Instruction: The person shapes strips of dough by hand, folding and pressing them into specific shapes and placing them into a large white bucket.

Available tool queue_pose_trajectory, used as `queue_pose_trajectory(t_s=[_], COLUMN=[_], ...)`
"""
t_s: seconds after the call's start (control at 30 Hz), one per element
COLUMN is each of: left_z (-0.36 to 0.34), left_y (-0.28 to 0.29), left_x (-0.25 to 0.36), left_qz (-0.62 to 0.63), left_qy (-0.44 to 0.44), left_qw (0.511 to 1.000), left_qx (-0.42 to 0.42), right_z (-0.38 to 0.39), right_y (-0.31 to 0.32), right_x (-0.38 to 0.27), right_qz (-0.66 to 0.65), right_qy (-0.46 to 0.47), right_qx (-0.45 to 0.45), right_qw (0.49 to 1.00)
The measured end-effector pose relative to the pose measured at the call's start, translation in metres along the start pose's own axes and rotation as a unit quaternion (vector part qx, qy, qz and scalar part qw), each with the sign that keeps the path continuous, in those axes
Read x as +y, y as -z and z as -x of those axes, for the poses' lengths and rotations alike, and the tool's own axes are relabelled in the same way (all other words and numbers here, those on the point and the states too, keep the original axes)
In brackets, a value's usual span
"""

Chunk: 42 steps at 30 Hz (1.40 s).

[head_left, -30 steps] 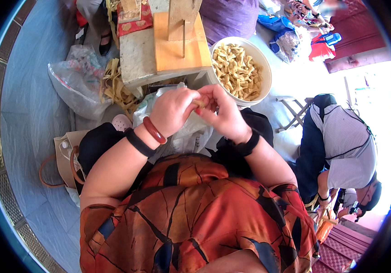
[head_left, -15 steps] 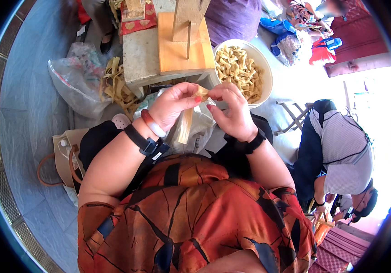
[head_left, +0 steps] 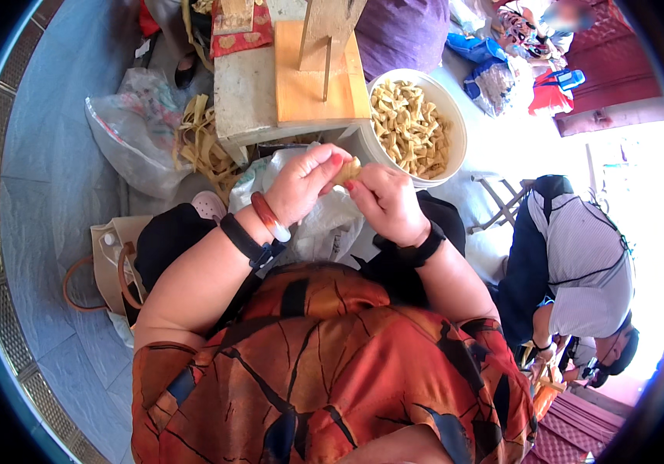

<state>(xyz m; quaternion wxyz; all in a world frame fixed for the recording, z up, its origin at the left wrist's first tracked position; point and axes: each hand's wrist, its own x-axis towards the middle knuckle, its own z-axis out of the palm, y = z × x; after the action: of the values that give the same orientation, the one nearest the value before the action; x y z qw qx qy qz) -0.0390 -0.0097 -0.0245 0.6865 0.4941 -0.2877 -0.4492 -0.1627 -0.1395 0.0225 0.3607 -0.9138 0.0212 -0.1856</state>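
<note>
Above my lap, both hands meet at a small folded piece of tan, husk-like strip (head_left: 347,171). My left hand (head_left: 301,182), below a red-and-white bangle, pinches its left side between thumb and fingers. From the other side, my right hand (head_left: 390,203) grips it with curled fingers and the thumb against it. Fingers cover most of the piece. Beneath the hands, a clear plastic bag (head_left: 323,232) lies across my lap. Just beyond the right hand stands a white bucket (head_left: 460,147) holding many similar folded tan pieces (head_left: 409,127).
Ahead is a low bench (head_left: 241,100) bearing a wooden board with an upright post and thin peg (head_left: 326,73). Loose tan strips (head_left: 200,143) and a plastic bag (head_left: 135,147) lie left of it. A beige handbag (head_left: 108,255) sits at my left; a person (head_left: 579,247) bends over at right.
The long tail of the strip that hung below my hands no longer shows; the piece looks short and folded now. My right hand has curled in closer around it.
</note>
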Motion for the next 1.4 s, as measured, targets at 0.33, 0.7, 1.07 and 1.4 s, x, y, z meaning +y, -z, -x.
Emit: queue_pose_trajectory(t_s=[0.33, 0.7, 1.07, 1.4], left_z=[-0.004, -0.005, -0.040, -0.063], left_y=[0.004, 0.003, 0.032, 0.031], left_x=[0.009, 0.010, 0.030, 0.028], left_qz=[-0.299, -0.292, -0.360, -0.549], left_qy=[-0.159, -0.143, -0.155, -0.175], left_qw=[0.927, 0.937, 0.900, 0.780], left_qx=[0.164, 0.129, 0.190, 0.243], right_z=[0.012, -0.005, -0.073, -0.085], right_y=[0.009, 0.009, 0.011, 0.005], right_x=[-0.003, 0.001, 0.034, 0.064], right_qz=[-0.154, -0.074, -0.013, -0.001], right_qy=[-0.102, -0.088, -0.055, -0.123], right_qx=[0.026, -0.035, 0.054, 0.014], right_qw=[0.982, 0.993, 0.997, 0.992])
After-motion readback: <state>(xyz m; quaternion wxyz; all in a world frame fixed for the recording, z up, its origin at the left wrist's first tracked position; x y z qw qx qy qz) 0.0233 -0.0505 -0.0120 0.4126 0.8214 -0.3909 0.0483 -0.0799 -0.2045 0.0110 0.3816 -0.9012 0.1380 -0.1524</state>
